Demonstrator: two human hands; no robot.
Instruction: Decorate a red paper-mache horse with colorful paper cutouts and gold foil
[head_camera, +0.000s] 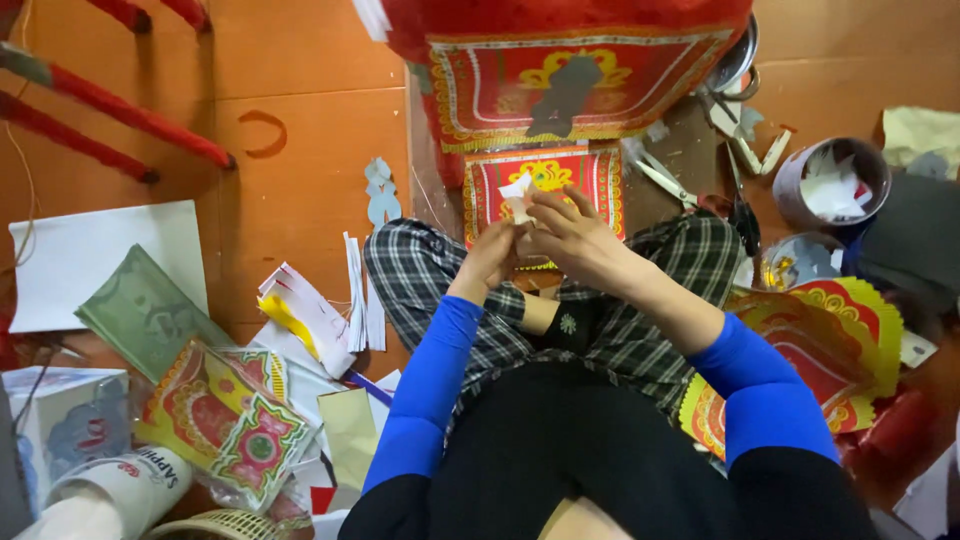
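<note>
A small white folded paper piece (517, 196) is pinched between the left hand (492, 255) and the right hand (572, 240), which are held together above the lap, over a red-and-yellow printed paper sheet (590, 175). Scissors (662, 180) lie nearby.

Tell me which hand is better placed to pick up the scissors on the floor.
Probably the right hand: the scissors lie on its side, just beyond it. The left hand sits farther off and pinches the white paper piece, which both hands hold.
</note>
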